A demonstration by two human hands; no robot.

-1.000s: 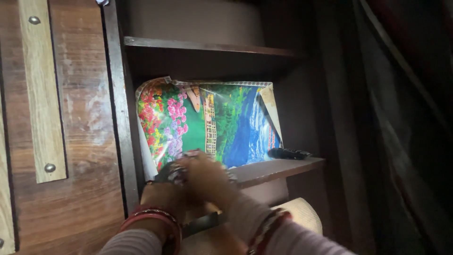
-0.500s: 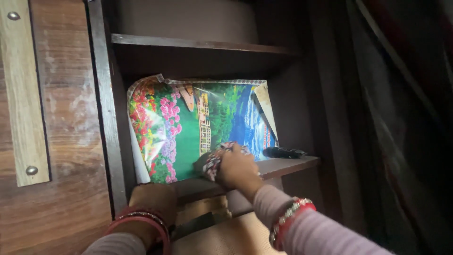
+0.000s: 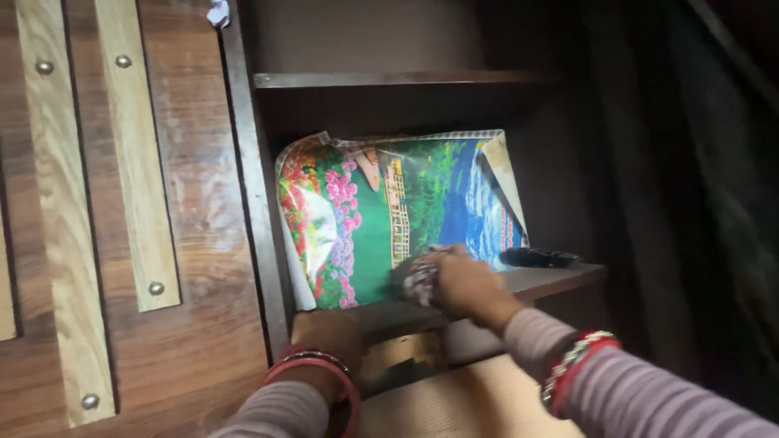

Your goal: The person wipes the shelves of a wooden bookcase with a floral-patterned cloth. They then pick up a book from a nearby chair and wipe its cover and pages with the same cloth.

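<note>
A right hand (image 3: 464,285) grips a bunched patterned cloth (image 3: 420,279) on the shelf (image 3: 535,282), near a leaning poster (image 3: 381,219); the left hand (image 3: 324,332), fingers curled, braces the edge. Wiping works best with even pressure, clear of the poster.

A dim, dark-wood cupboard (image 3: 422,81) with two shelves stands open beside a worn brown wooden panel (image 3: 195,203) fitted with pale riveted strips (image 3: 134,154), a bright landscape poster (image 3: 398,215) lining its back.

Poster (image 3: 381,219) behind cloth (image 3: 418,280) on shelf (image 3: 535,282) — remote (image 3: 540,258) right.
</note>
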